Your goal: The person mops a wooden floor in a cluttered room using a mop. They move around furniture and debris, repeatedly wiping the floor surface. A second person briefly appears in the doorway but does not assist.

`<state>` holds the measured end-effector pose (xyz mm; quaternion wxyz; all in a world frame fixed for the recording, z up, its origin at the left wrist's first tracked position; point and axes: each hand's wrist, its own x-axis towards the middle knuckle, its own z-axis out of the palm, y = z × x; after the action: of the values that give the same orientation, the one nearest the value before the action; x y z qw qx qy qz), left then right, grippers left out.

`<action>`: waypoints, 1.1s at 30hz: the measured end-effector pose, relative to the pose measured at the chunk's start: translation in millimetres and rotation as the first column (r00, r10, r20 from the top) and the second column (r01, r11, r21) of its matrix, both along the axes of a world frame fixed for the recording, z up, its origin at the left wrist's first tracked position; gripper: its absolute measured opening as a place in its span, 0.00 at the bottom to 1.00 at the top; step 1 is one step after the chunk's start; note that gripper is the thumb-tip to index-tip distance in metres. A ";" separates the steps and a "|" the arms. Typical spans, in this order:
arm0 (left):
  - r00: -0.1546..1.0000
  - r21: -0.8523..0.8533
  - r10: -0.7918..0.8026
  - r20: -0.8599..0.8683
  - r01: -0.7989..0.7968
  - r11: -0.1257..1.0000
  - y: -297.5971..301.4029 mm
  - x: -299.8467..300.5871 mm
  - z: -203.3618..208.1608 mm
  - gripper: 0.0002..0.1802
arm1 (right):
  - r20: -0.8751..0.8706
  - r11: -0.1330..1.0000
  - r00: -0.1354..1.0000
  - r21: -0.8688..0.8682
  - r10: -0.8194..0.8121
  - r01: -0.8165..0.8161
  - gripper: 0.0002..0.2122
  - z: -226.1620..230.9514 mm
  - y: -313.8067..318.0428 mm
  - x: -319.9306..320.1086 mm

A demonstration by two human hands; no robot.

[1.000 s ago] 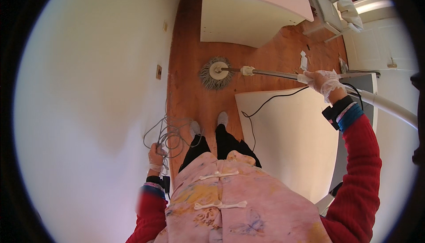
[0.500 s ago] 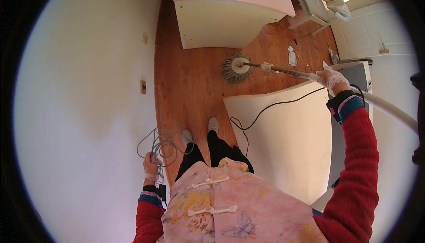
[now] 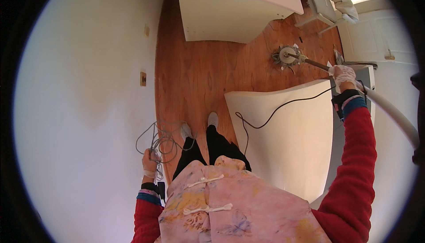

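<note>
My right hand (image 3: 343,76), in a clear plastic glove, is closed around the pole of a mop (image 3: 287,55). The mop's round head with grey strands rests on the wooden floor, near the far right, over some scraps. Its light-coloured pole runs back past my right forearm toward the right rim. Low on the left, beside the white wall, my gloved left hand (image 3: 151,161) grips a loosely coiled grey cable (image 3: 166,146). Loops of that cable hang in front of my left shoe.
A white cabinet (image 3: 223,19) stands ahead, with a chair (image 3: 319,5) behind it to the right. A curved white desk top (image 3: 283,132) carries a black cable (image 3: 276,111). A wall socket (image 3: 143,78) is at left. Brown wooden floor (image 3: 199,70) lies between.
The mop head has slid right and slightly farther away across the floor, onto the paper scraps. My right hand has shifted a little right with the pole; my left still holds the grey cable.
</note>
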<state>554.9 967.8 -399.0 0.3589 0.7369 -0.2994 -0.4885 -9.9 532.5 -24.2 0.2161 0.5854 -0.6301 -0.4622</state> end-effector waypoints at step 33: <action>0.985 -0.123 -0.044 0.169 0.065 0.990 11.2 4.3 -13.6 0.08 | 0.373 0.955 0.923 0.296 -0.090 -0.026 0.17 67.3 42.7 79.4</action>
<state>559.2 979.0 -412.6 0.3658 0.7418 -0.3792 -0.4149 69.5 575.2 43.1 -0.0084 0.6794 -0.5934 -0.4315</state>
